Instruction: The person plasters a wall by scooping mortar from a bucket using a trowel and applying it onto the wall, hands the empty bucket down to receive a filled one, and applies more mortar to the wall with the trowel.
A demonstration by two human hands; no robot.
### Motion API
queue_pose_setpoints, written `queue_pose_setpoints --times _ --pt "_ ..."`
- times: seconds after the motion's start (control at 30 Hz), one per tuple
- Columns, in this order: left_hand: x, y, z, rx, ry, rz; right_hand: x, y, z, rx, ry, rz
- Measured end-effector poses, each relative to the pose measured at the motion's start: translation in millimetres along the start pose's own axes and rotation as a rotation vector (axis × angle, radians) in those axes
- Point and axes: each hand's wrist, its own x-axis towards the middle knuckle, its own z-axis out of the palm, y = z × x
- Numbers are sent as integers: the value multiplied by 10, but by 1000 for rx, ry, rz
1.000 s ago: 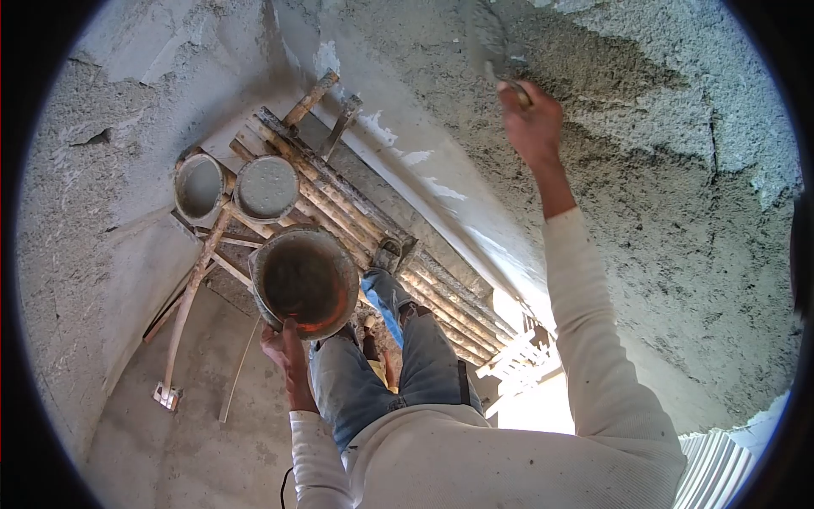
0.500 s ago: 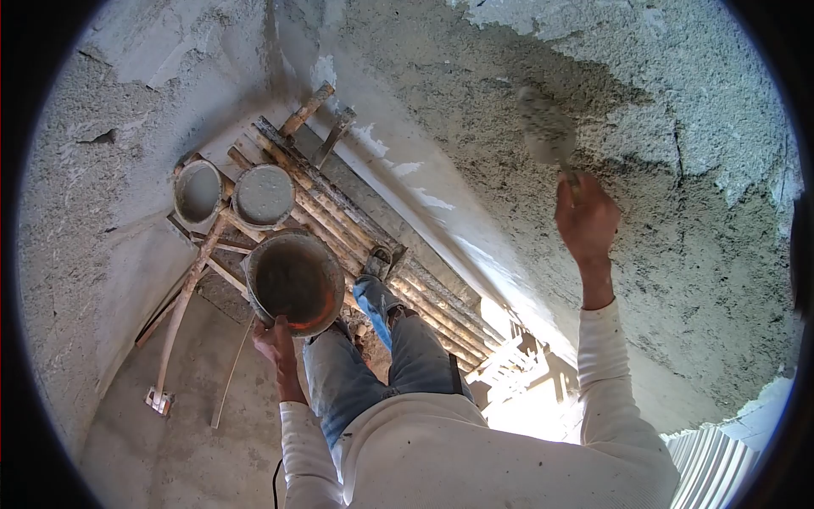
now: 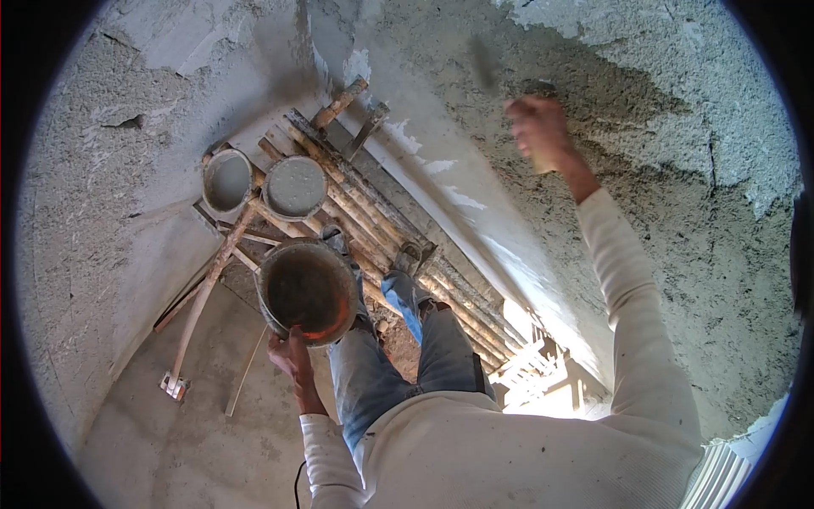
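Observation:
My left hand [image 3: 292, 355] grips the near rim of a round bucket [image 3: 342, 316], its fingers hooked at the edge. The bucket is dark inside, with an orange glow on its lower right wall, and it is held in front of my legs. Up at the right-hand wall [image 3: 670, 246], my right hand [image 3: 541, 131] is closed around the handle of a trowel [image 3: 483, 64]. The trowel's blade is smeared by motion and points up and away from me. Dark, damp-looking mortar covers the wall around this hand, beside paler rough patches.
Two buckets of grey mix, one left [image 3: 227, 181] and one right [image 3: 295, 187], stand at the corner. My feet are on a platform of wooden poles [image 3: 365, 222]. A slanting wooden plank [image 3: 203, 297] runs down to the concrete floor [image 3: 153, 433] below.
My right hand has swung the trowel up and to the left along the wall. The view has shifted, so the bucket in my left hand appears slightly further right.

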Motion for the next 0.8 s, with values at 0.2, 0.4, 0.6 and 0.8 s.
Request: queue_pose_setpoints --times 0.2,0.4,0.6,0.8 --pt "-75 306 369 73 -40 159 -1388 -263 -598 -50 -102 -118" --pt "-687 1509 909 124 -259 332 -2068 824 670 -635 -807 -215" --pt "-1098 2656 1275 201 -553 596 -2823 915 1061 -916 -101 -700" --pt "-1402 3259 1418 217 -656 943 -2646 910 413 -858 230 -467"
